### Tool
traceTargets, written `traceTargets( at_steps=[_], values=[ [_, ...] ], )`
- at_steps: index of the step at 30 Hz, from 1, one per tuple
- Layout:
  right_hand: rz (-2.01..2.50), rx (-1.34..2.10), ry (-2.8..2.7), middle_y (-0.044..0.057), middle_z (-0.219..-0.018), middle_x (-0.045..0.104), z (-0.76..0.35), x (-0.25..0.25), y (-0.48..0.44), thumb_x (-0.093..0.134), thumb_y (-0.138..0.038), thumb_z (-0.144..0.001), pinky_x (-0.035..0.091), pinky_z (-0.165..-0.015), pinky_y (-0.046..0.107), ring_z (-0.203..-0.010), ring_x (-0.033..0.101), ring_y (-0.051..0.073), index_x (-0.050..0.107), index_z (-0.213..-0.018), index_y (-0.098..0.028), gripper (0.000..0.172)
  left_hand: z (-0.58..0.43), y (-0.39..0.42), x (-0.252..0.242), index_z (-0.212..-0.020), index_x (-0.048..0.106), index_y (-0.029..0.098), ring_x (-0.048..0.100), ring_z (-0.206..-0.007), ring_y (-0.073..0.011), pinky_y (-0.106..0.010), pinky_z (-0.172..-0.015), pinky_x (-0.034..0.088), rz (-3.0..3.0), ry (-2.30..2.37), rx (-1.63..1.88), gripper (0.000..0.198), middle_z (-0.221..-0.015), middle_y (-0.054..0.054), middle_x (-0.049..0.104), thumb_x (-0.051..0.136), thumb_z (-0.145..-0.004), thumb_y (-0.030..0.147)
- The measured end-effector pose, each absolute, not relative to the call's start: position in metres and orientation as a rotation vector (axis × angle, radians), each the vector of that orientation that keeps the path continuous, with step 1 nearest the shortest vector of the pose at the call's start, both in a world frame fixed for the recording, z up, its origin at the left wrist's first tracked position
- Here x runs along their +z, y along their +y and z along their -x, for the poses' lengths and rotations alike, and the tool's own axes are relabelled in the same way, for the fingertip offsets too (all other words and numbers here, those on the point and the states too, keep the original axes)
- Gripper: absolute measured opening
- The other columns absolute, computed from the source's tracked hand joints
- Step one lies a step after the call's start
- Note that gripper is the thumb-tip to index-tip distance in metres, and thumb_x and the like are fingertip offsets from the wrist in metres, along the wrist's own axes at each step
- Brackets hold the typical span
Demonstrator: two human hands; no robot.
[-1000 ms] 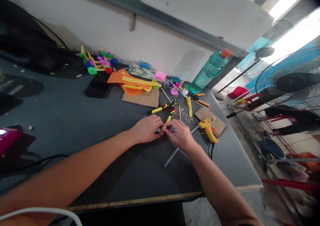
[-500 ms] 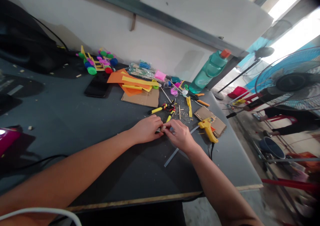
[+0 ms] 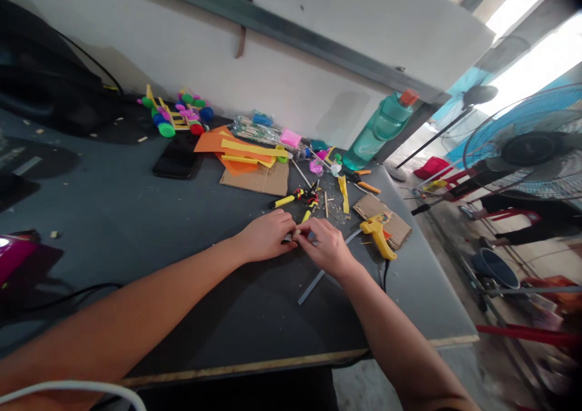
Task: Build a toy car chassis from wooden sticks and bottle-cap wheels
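Note:
My left hand [image 3: 271, 236] and my right hand [image 3: 325, 244] meet over the dark table [image 3: 254, 314], fingertips pinched together. Between them shows a small pale piece [image 3: 296, 235], too small and too covered by the fingers to name. Just beyond the fingers lie wire-cutting pliers [image 3: 305, 196] with yellow and black handles, spread apart. Short wooden sticks [image 3: 326, 205] and crumbs are scattered beside the pliers. A yellow glue gun [image 3: 379, 236] rests to the right of my right hand, partly on a cardboard piece [image 3: 400, 220]. A clear glue stick [image 3: 313, 286] passes under my right wrist.
Toward the wall are a teal bottle [image 3: 377, 131], orange paper [image 3: 213, 140], cardboard [image 3: 254, 179], a black phone [image 3: 174, 157] and a colourful stick-and-cap model [image 3: 175, 115]. Orange-handled pliers [image 3: 369, 187] lie near the bottle. A fan [image 3: 530, 150] stands past the table's right edge.

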State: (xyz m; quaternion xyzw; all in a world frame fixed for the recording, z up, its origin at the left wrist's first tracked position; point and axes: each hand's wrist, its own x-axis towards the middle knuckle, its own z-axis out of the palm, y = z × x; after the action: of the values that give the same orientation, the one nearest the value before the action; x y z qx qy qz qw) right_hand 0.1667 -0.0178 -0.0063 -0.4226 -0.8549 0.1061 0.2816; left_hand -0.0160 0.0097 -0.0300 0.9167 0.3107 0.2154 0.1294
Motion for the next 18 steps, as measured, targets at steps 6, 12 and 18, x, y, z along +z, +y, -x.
traceTargets(
  at_steps=[6, 12, 18],
  values=[
    [1.134, 0.318, -2.297, 0.003, -0.085, 0.067, -0.1673, -0.0064, -0.018, 0.057, -0.017, -0.08, 0.046, -0.075, 0.03, -0.079, 0.061, 0.019, 0.058, -0.103, -0.023, 0.023, 0.0164, 0.0099, -0.0305, -0.09, 0.058, 0.016, 0.052, -0.083, -0.0204, -0.032, -0.077, 0.042, -2.652, 0.913, 0.627, 0.022, -0.084, -0.006, 0.057, 0.058, -0.081, 0.035],
    [1.096, 0.348, -2.284, 0.003, -0.088, 0.066, -0.1687, -0.0058, -0.0173, 0.06, -0.02, -0.079, 0.047, -0.077, 0.031, -0.079, 0.061, 0.018, 0.055, -0.109, -0.023, 0.03, 0.0172, 0.0099, -0.0288, -0.089, 0.058, 0.016, 0.053, -0.085, -0.0206, -0.032, -0.077, 0.043, -2.629, 0.919, 0.628, 0.02, -0.086, -0.006, 0.058, 0.058, -0.08, 0.034],
    [1.078, 0.379, -2.26, 0.003, -0.089, 0.067, -0.1698, 0.0001, -0.0182, 0.06, -0.017, -0.077, 0.048, -0.077, 0.03, -0.079, 0.062, 0.017, 0.056, -0.106, -0.023, 0.031, 0.0186, 0.0086, -0.0241, -0.09, 0.06, 0.016, 0.054, -0.087, -0.0206, -0.032, -0.079, 0.043, -2.599, 0.897, 0.633, 0.02, -0.087, -0.006, 0.06, 0.057, -0.08, 0.034]
  ],
)
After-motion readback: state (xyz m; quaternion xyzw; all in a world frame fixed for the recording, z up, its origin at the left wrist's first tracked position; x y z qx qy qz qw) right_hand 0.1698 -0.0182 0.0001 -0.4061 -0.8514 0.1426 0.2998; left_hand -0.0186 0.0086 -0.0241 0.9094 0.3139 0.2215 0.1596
